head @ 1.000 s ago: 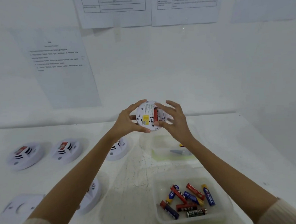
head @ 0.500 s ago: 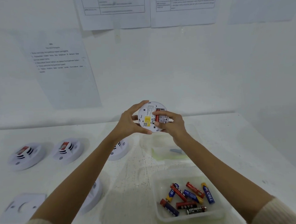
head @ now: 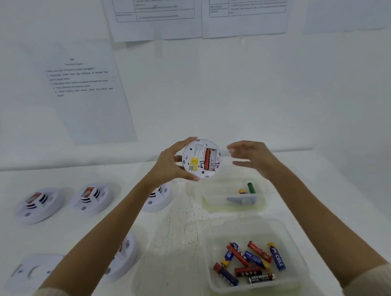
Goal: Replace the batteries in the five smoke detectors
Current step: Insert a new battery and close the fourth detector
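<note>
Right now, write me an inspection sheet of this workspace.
Surface: white table, scuffed centre.
Job's things: held detector, back showing, one red battery in its open bay; four detectors on the table; near tub of batteries.
Clutter: far tub with a green battery; white plate front left.
Grippers: left hand grips the held detector's rim; right hand open, apart.
Cables: nothing seen.
Surroundings: white wall with printed sheets.

round white smoke detector (head: 201, 159) aloft, back toward camera, red battery (head: 207, 159) in its compartment
</note>
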`<state>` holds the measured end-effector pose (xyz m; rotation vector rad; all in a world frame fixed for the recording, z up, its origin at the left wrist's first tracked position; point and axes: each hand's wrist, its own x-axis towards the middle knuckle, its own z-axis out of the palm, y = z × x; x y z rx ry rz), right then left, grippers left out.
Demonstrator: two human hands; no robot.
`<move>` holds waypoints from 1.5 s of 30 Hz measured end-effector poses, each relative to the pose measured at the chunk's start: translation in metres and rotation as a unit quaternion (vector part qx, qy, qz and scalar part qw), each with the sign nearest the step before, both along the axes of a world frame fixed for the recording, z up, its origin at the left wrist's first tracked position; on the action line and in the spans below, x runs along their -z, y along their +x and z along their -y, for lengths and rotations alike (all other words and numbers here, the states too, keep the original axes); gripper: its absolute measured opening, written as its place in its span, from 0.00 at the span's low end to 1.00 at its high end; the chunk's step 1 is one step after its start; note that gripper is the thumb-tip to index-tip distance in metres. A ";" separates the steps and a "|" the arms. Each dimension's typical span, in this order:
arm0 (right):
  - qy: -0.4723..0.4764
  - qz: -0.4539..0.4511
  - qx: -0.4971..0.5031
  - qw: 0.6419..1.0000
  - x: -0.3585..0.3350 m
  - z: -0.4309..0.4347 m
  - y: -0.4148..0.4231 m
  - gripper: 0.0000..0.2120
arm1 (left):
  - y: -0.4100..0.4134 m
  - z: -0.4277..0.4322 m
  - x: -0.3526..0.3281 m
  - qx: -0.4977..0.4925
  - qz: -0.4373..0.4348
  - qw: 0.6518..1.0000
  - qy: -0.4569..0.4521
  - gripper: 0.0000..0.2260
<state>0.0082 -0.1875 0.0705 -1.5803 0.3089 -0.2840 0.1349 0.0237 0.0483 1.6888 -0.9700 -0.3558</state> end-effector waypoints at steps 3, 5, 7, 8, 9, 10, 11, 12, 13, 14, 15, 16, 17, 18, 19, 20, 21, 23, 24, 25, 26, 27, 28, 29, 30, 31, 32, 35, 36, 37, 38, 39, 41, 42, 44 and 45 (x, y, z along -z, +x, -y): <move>-0.094 -0.061 -0.033 0.993 -0.002 0.015 -0.007 0.07 | 0.002 -0.001 0.004 -0.002 -0.001 1.000 0.007 0.43; -0.172 -0.107 -0.051 0.978 0.005 0.010 -0.006 0.08 | 0.001 0.001 0.005 0.002 0.001 1.000 0.009 0.43; -0.253 -0.142 -0.063 0.955 0.015 0.003 -0.003 0.09 | -0.001 0.003 0.005 0.004 0.002 1.000 0.015 0.42; -0.288 -0.155 -0.075 0.942 0.020 0.000 -0.001 0.09 | -0.002 0.003 0.005 0.006 0.005 1.000 0.019 0.42; -0.318 -0.166 -0.089 0.929 0.025 -0.002 0.000 0.09 | -0.002 0.004 0.005 0.007 0.009 1.000 0.024 0.42; -0.346 -0.175 -0.104 0.916 0.029 -0.004 0.002 0.10 | -0.003 0.005 0.005 0.006 0.012 1.000 0.027 0.42; -0.374 -0.182 -0.119 0.902 0.033 -0.004 0.003 0.10 | -0.002 0.005 0.005 0.006 0.014 0.999 0.030 0.42; -0.405 -0.186 -0.137 0.885 0.036 -0.005 0.004 0.11 | -0.002 0.004 0.005 0.006 0.015 0.999 0.031 0.42; -0.439 -0.187 -0.156 0.865 0.038 -0.005 0.004 0.11 | -0.002 0.004 0.005 0.006 0.016 0.999 0.031 0.42; -0.468 -0.187 -0.172 0.846 0.040 -0.006 0.005 0.12 | -0.001 0.003 0.005 0.006 0.016 0.999 0.031 0.42; -0.486 -0.186 -0.180 0.835 0.042 -0.007 0.005 0.13 | -0.001 0.002 0.005 0.007 0.016 0.999 0.031 0.42; -0.496 -0.185 -0.183 0.829 0.043 -0.008 0.006 0.14 | -0.001 0.001 0.005 0.007 0.017 0.999 0.031 0.42; -0.503 -0.185 -0.185 0.824 0.043 -0.009 0.006 0.14 | -0.001 0.001 0.005 0.008 0.018 0.999 0.031 0.42; -0.508 -0.182 -0.188 0.821 0.042 -0.010 0.006 0.14 | -0.001 0.000 0.005 0.007 0.019 0.999 0.031 0.42; -0.508 -0.179 -0.187 0.822 0.042 -0.010 0.006 0.13 | -0.001 0.000 0.005 0.006 0.019 0.999 0.031 0.42; -0.501 -0.172 -0.180 0.829 0.042 -0.010 0.007 0.12 | -0.001 0.000 0.005 0.004 0.019 0.999 0.031 0.42; -0.481 -0.163 -0.164 0.846 0.043 -0.009 0.007 0.10 | -0.001 -0.001 0.005 0.003 0.020 0.999 0.032 0.42; -0.402 -0.142 -0.116 0.897 0.043 -0.006 0.005 0.08 | -0.001 -0.001 0.005 0.002 0.020 0.999 0.032 0.42; -0.357 -0.130 -0.088 0.921 0.042 -0.005 0.003 0.07 | -0.001 -0.002 0.005 0.002 0.019 0.999 0.031 0.42; -0.310 -0.117 -0.061 0.942 0.041 -0.003 0.001 0.07 | 0.000 -0.002 0.006 0.003 0.018 0.999 0.030 0.42; -0.256 -0.102 -0.037 0.961 0.038 -0.002 -0.001 0.06 | 0.000 -0.002 0.007 0.003 0.017 0.999 0.029 0.42; -0.198 -0.082 -0.017 0.977 0.035 -0.002 -0.003 0.06 | 0.000 -0.002 0.007 0.003 0.018 0.999 0.029 0.42; -0.141 -0.062 0.001 0.988 0.029 -0.002 -0.005 0.05 | 0.000 -0.002 0.007 0.003 0.018 0.999 0.028 0.42; -0.089 -0.048 0.014 0.995 0.024 -0.001 -0.006 0.05 | 0.000 -0.002 0.008 0.003 0.016 0.999 0.028 0.42; -0.046 -0.040 0.022 0.998 0.017 -0.001 -0.006 0.06 | 0.000 -0.001 0.008 0.004 0.015 1.000 0.027 0.42; -0.010 -0.034 0.026 0.999 0.011 -0.001 -0.006 0.08 | 0.000 -0.001 0.008 0.005 0.013 1.000 0.027 0.43; 0.016 -0.030 0.026 0.999 0.005 -0.002 -0.006 0.10 | 0.000 -0.001 0.008 0.006 0.012 1.000 0.026 0.43; 0.012 -0.016 0.028 0.999 -0.005 -0.008 -0.006 0.10 | 0.000 0.001 0.008 0.006 0.011 1.000 0.023 0.43; -0.010 -0.013 0.025 1.000 -0.007 -0.011 -0.005 0.07 | -0.001 0.002 0.007 0.005 0.011 1.000 0.022 0.42; -0.033 -0.011 0.022 0.999 -0.008 -0.014 -0.004 0.04 | -0.001 0.003 0.006 0.005 0.011 1.000 0.021 0.42; -0.056 -0.008 0.022 0.998 -0.008 -0.016 -0.002 0.05 | -0.002 0.003 0.006 0.005 0.011 1.000 0.020 0.42; -0.075 -0.006 0.027 0.997 -0.007 -0.017 -0.001 0.07 | -0.002 0.004 0.005 0.004 0.011 1.000 0.019 0.42; -0.107 0.002 0.039 0.994 -0.006 -0.018 0.002 0.08 | -0.002 0.003 0.005 0.004 0.009 1.000 0.019 0.42; -0.122 0.008 0.043 0.992 -0.006 -0.018 0.002 0.08 | -0.001 0.002 0.005 0.004 0.008 1.000 0.018 0.42; -0.159 0.011 0.047 0.986 -0.008 -0.018 0.001 0.10 | -0.001 0.001 0.006 0.005 0.008 1.000 0.017 0.42; -0.175 0.010 0.043 0.984 -0.009 -0.019 0.001 0.09 | -0.001 0.001 0.006 0.005 0.008 1.000 0.017 0.43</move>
